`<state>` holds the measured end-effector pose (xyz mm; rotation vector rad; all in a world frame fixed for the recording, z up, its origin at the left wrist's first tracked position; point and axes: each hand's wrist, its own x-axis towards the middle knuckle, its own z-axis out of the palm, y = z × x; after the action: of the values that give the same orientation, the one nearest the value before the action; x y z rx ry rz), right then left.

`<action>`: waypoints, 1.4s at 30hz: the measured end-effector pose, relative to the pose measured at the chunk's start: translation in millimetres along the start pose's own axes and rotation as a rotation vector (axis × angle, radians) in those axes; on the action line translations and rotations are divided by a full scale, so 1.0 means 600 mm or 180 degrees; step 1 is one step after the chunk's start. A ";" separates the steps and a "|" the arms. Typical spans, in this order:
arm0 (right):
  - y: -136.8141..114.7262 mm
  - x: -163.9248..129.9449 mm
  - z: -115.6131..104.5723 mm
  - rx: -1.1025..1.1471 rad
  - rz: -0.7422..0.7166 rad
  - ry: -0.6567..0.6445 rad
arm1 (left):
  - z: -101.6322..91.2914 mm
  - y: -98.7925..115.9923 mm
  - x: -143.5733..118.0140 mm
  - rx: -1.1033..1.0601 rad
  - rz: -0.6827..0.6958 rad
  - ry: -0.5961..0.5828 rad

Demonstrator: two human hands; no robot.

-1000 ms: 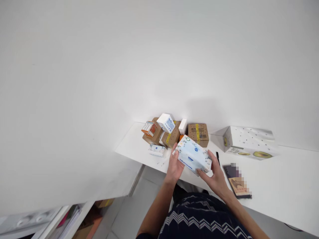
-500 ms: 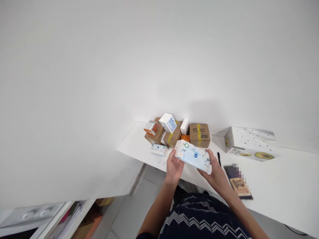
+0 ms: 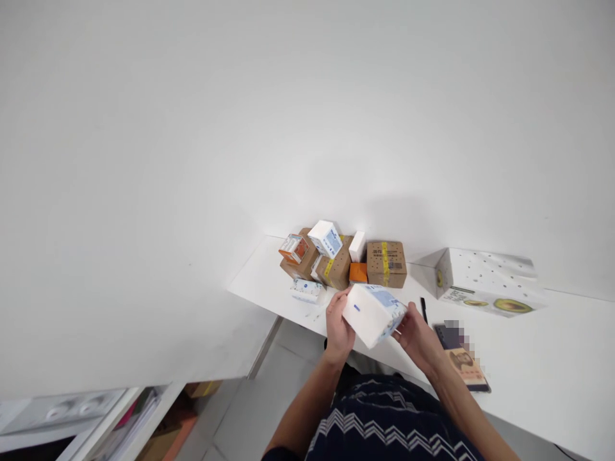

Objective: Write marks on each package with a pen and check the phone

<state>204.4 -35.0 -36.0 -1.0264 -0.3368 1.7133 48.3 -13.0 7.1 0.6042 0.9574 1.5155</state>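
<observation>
Between my two hands, above the table's front edge, is a white and light-blue tissue pack [image 3: 372, 314] with a leafy print. It is tilted, its plain white side facing me. My left hand [image 3: 339, 325] is closed on its left end. My right hand [image 3: 419, 338] grips the right end, some fingers hidden behind it. Just beyond my left hand a smaller floral tissue pack [image 3: 306, 291] lies on the table. Cardboard boxes with yellow tape stand behind, among them a brown carton [image 3: 387, 264] and a small orange box [image 3: 358, 273].
A white and blue box [image 3: 325, 239] and an orange-white box [image 3: 294, 248] rest on the cartons. To the right are a black pen [image 3: 423, 310], a phone [image 3: 462, 365] and a large avocado-print box [image 3: 490, 282]. Shelves [image 3: 120, 426] stand lower left.
The tissue pack has been turned in my hands: its printed blue face was toward me and now a plain white side shows. Both hands have shifted slightly with it.
</observation>
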 end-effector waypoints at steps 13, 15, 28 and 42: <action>-0.042 0.002 -0.025 -0.0402 -0.1161 0.0199 | -0.036 -0.007 0.021 0.0149 -0.2403 -0.1292; -0.046 0.005 -0.028 -0.0457 -0.1196 0.0209 | -0.043 -0.005 0.022 0.0201 -0.2530 -0.1399; -0.035 0.000 -0.014 -0.0485 -0.0918 0.0016 | -0.037 0.002 0.029 0.0032 -0.0771 -0.0768; -0.032 -0.021 -0.018 -0.1396 -0.1545 -0.0148 | -0.055 -0.009 0.016 0.0280 -0.0308 -0.1149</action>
<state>225.7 -41.0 -23.8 -1.1024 -0.9425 1.2467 22.5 -11.6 -16.1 0.8496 0.7642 1.2300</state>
